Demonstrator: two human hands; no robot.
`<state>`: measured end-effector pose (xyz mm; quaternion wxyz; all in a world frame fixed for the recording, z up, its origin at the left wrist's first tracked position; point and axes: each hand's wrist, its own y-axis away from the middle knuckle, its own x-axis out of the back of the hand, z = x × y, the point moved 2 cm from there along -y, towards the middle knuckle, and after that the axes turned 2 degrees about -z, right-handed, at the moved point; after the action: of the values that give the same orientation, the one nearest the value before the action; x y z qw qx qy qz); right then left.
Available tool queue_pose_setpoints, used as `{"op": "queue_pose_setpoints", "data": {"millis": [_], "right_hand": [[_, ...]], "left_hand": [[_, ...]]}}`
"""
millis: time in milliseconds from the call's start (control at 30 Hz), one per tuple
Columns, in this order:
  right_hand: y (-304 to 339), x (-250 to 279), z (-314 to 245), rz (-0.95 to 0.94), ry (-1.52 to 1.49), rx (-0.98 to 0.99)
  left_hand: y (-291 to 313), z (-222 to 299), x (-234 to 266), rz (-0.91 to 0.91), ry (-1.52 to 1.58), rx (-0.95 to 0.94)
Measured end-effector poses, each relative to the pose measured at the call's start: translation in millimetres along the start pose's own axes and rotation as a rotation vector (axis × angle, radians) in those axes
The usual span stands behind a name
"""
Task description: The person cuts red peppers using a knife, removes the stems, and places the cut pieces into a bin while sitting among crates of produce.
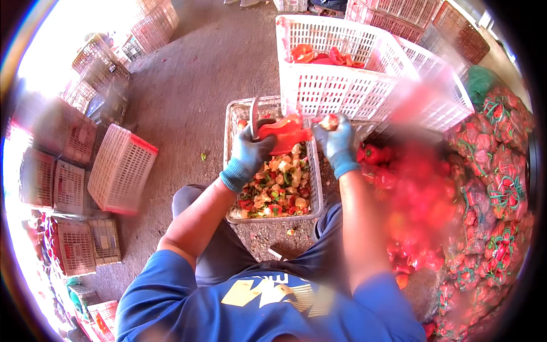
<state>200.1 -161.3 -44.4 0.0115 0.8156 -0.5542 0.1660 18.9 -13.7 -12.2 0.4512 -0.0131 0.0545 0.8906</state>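
Near frame centre, left hand (250, 149) fingers curled round a split red pepper (288, 135) and a knife (253, 117); right hand (340, 141) fingers pinched on a pepper core (329, 121). Under the pepper, a crate (273, 218) of scraps (279, 185); upper right of centre, white basket (342, 88) holding red pieces (336, 57).

"How many trays (274, 218)?"
"One, with scraps (282, 182) too many to count."
"Hands over the tray?"
"Two: left hand (250, 149), right hand (339, 143). Also one blade (254, 117), one core (329, 121)."
"Crates (342, 71) of cut peppers (330, 57) beyond the tray?"
"One. One tilted crate (122, 171) well left of it."
"Bags (507, 165) right of the tray?"
"Several, overlapping; exact count unclear."
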Motion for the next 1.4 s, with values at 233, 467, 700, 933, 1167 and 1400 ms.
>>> {"op": "queue_pose_setpoints", "data": {"millis": [233, 467, 700, 933, 1167, 1400], "right_hand": [[-1.6, 25.6, -12.6, -0.282, -0.368, 0.055], [13.2, 30.8, -18.8, -0.649, -1.112, -0.489], [26.4, 9.7, -41.3, -0.692, -1.012, -0.31], [41.2, -10.9, -56.9, -0.706, -0.597, -0.31], [44.1, -26.2, -21.6, -0.726, -0.534, -0.203], [30.3, -28.1, -39.4, -0.509, -0.712, -0.368]], "left_hand": [[-33.5, 22.6, 20.2, -0.109, -0.022, -0.126], [-62.4, 119.9, -25.2, -0.218, -0.031, -0.368], [-8.2, 26.9, -24.7, -0.332, -0.104, -0.25], [-5.7, 24.6, -11.0, -0.173, -0.502, -0.676], [1.0, 26.2, -4.1, -0.179, -0.698, -0.841], [-7.3, 21.4, 9.6, -0.02, -0.153, -0.256]]}}
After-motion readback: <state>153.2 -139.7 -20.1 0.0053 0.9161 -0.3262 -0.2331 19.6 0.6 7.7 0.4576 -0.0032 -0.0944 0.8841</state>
